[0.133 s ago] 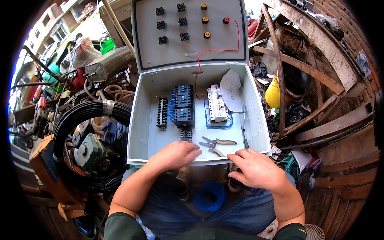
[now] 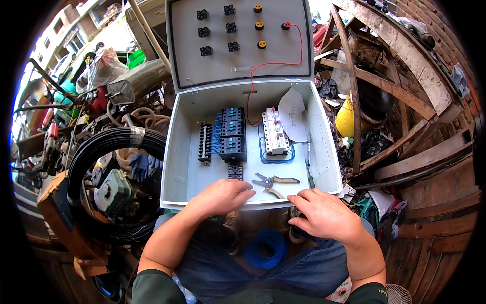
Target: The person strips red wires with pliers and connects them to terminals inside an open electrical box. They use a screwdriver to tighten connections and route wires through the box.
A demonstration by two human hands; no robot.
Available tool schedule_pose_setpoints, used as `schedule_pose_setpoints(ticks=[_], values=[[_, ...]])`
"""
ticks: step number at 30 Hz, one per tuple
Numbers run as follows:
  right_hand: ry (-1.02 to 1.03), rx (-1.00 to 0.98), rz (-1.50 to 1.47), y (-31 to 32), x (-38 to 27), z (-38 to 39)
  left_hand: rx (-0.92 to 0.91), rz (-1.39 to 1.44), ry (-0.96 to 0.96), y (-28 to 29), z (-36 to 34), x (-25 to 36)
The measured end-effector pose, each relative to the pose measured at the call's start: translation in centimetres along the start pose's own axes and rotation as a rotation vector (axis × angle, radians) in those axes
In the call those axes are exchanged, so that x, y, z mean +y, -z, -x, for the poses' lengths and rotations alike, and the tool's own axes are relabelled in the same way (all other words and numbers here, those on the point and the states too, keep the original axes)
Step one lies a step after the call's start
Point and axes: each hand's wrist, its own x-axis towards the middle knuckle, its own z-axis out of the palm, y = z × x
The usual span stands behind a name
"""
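A grey electrical enclosure stands in front of me with its lid raised. My left hand lies over its front wall, fingers loosely stretched and nothing seen in them, below a small black relay block. On the front rim to the right rests my right hand, thumb apart from the fingers, also without anything in it. Between the hands, wire strippers with tan and green handles lie opened on the enclosure floor. A screwdriver leans along the right wall, its handle just beyond my right fingers.
Inside are black contactors, a terminal strip, white breakers and a grey cut sheet. A red wire runs to the lid. Black cable coil sits left, blue wire coil below, wooden frame right.
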Motion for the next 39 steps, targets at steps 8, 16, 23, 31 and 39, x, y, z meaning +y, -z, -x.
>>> schedule_pose_setpoints(ticks=[8, 16, 23, 31, 39], values=[[0.002, 0.003, -0.004, -0.1, 0.1, 0.0, -0.004, -0.005, 0.005, 0.0, 0.0, -0.1], [-0.006, 0.009, -0.033, 0.0, 0.5, -0.2, -0.009, 0.002, 0.009, 0.1, 0.1, 0.2], [0.001, 0.141, 0.071, 1.3, 5.0, -0.2, 0.215, -0.145, 0.032, -0.8, 1.2, 1.4], [-0.169, -0.056, 0.135, -1.9, 3.6, -0.1, 0.791, -0.462, -0.141, -5.6, 2.5, -0.4], [0.012, 0.024, -0.016, -6.7, -2.1, -0.3, 0.714, -0.476, -0.310, -1.5, 5.2, -6.0]])
